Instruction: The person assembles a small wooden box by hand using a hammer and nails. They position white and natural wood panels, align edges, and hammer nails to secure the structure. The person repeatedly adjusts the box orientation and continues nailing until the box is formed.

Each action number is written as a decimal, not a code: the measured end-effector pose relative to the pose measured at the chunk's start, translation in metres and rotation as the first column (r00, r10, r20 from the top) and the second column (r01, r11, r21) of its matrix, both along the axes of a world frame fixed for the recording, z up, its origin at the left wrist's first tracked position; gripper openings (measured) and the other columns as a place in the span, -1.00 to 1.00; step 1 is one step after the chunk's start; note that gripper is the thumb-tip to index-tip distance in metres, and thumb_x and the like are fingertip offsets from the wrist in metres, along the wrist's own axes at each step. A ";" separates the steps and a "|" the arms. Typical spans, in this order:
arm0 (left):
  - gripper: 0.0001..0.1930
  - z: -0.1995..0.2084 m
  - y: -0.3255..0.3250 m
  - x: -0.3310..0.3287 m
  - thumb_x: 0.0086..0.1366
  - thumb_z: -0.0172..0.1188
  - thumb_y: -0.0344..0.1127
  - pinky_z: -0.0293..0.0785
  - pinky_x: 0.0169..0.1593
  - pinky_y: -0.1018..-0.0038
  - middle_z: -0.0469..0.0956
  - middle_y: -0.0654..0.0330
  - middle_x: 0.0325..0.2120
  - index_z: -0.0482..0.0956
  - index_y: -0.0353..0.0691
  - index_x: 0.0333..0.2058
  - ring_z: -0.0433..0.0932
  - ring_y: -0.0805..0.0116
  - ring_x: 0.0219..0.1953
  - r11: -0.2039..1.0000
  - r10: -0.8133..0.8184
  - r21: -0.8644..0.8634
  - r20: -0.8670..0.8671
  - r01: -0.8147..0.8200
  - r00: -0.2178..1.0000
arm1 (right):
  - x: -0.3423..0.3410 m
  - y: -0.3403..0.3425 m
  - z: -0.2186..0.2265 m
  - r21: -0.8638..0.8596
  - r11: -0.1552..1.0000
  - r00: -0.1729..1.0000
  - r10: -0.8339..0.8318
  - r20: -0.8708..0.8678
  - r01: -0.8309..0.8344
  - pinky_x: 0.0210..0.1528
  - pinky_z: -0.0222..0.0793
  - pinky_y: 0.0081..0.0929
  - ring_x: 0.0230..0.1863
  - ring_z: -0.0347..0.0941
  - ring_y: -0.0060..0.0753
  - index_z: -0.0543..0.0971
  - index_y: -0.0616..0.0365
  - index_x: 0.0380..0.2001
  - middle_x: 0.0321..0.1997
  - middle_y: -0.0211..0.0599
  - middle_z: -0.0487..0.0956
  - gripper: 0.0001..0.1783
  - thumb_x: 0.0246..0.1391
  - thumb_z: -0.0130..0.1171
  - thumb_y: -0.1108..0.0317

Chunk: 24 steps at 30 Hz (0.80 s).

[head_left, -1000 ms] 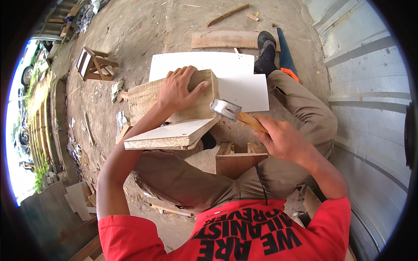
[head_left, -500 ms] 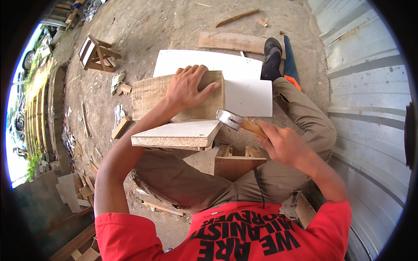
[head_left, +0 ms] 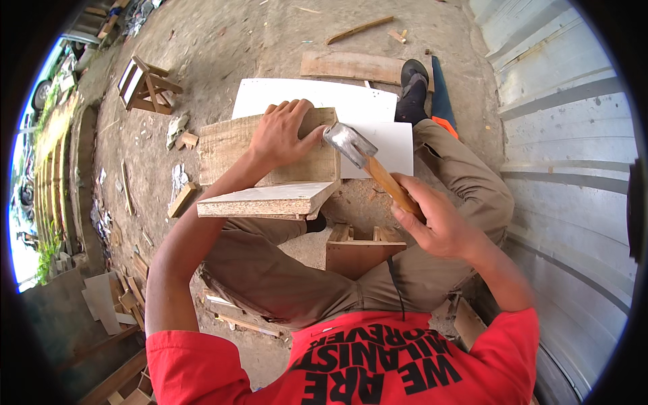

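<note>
The left hand (head_left: 280, 138) grasps a rough wooden board (head_left: 226, 148), fingers over its upper edge. The right hand (head_left: 435, 219) has its fingers clenched around the handle of a claw hammer (head_left: 370, 165), raised beside the board's right end. White-faced chipboard (head_left: 270, 194) juts nearer; 2 white panels (head_left: 304, 93) lie beyond.

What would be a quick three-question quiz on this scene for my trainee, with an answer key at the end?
1. What is the left hand placed on?
2. True or false: the right hand grips the hammer by its handle.
3. Where in the picture is the stool? (a) lower right (b) upper left (c) lower middle

Key
1. The top edge of a bare wooden board.
2. True.
3. b
</note>
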<state>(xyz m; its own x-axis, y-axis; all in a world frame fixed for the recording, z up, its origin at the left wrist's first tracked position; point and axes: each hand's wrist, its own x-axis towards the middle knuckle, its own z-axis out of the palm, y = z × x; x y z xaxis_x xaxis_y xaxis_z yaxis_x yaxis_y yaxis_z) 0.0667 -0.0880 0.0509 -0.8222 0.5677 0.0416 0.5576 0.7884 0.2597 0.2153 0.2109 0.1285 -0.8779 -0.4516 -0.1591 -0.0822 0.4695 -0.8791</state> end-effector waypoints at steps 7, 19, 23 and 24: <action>-0.31 0.004 0.001 0.002 0.38 -0.03 0.32 0.30 0.18 0.14 0.59 -0.06 -0.16 0.44 -0.33 -0.03 0.54 0.07 -0.01 1.000 0.027 -0.010 0.041 -0.027 0.999 | 0.012 0.013 -0.017 0.064 0.998 0.966 0.002 -0.259 0.016 -0.45 0.47 -0.14 -0.41 0.59 0.12 0.34 0.28 0.20 -0.29 0.11 0.62 -0.52 0.30 0.11 0.32; -0.41 0.003 0.001 0.003 0.35 0.09 0.18 0.33 0.11 0.15 0.58 -0.03 -0.14 0.47 -0.31 -0.01 0.53 0.01 -0.03 0.999 0.017 0.029 -0.011 -0.017 1.000 | 0.022 0.018 -0.022 0.281 0.956 0.924 0.178 -0.340 -0.081 -0.47 0.53 -0.16 -0.40 0.60 0.14 0.35 0.18 0.26 -0.18 0.03 0.64 -0.44 0.19 0.18 0.42; -0.40 0.009 0.005 0.003 0.35 0.09 0.19 0.32 0.13 0.14 0.58 -0.04 -0.13 0.46 -0.31 0.00 0.53 0.02 0.00 0.999 0.027 0.016 0.034 -0.028 0.999 | 0.028 0.014 -0.025 0.192 0.981 0.872 0.127 -0.473 -0.039 -0.47 0.54 -0.19 -0.38 0.61 0.11 0.35 0.21 0.25 -0.13 0.02 0.64 -0.45 0.20 0.17 0.41; -0.40 0.010 0.005 0.003 0.35 0.09 0.19 0.32 0.13 0.14 0.58 -0.04 -0.13 0.46 -0.32 0.01 0.53 0.02 0.00 0.999 0.028 0.016 0.038 -0.029 0.999 | 0.028 0.015 -0.031 0.235 0.972 0.882 0.128 -0.454 -0.020 -0.51 0.52 -0.23 -0.43 0.60 0.04 0.36 0.17 0.26 -0.18 -0.04 0.64 -0.44 0.20 0.19 0.39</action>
